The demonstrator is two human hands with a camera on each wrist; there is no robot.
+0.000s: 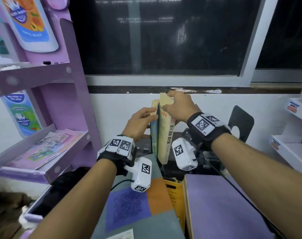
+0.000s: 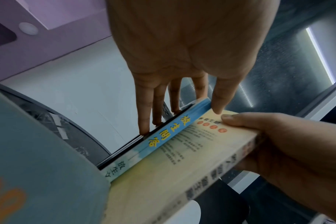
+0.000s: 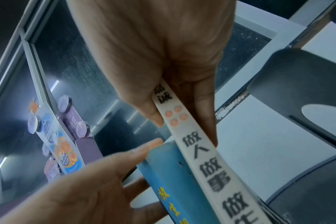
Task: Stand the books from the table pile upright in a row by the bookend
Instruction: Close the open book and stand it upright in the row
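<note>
The landmark is the black bookend (image 1: pixel 239 123), which stands upright against the white wall below the dark window (image 1: pixel 164 35). Far to its left stands a purple display shelf (image 1: pixel 74 94) with leaflets (image 1: pixel 47 149) lying on its lower tray. Nearer the bookend, still to its left, the left hand (image 1: pixel 138 123) is spread, its fingers (image 2: pixel 144 109) straight along the far side of a blue-spined book (image 2: pixel 171 131) and the thumb laid on the near side; the hand steadies the book rather than closing on it. That blue-spined book stands upright, touching the cream book (image 1: pixel 165 133) on its bookend side. The right hand (image 1: pixel 179 106) pinches the top of the cream book, thumb on the cover facing the blue-spined book and fingers (image 3: pixel 201 106) on the far cover, the spine (image 3: pixel 205 156) facing the person. The cream book is upright and stands higher than its neighbour, left of the bookend and apart from it. Whether its lower edge rests on the table cannot be told. In front of the bookend, nearer the person, more books lie flat: a grey one with orange and purple patches (image 1: pixel 134 206), a yellow one (image 1: pixel 174 195) beside it, then a purple cover (image 1: pixel 221 204).
</note>
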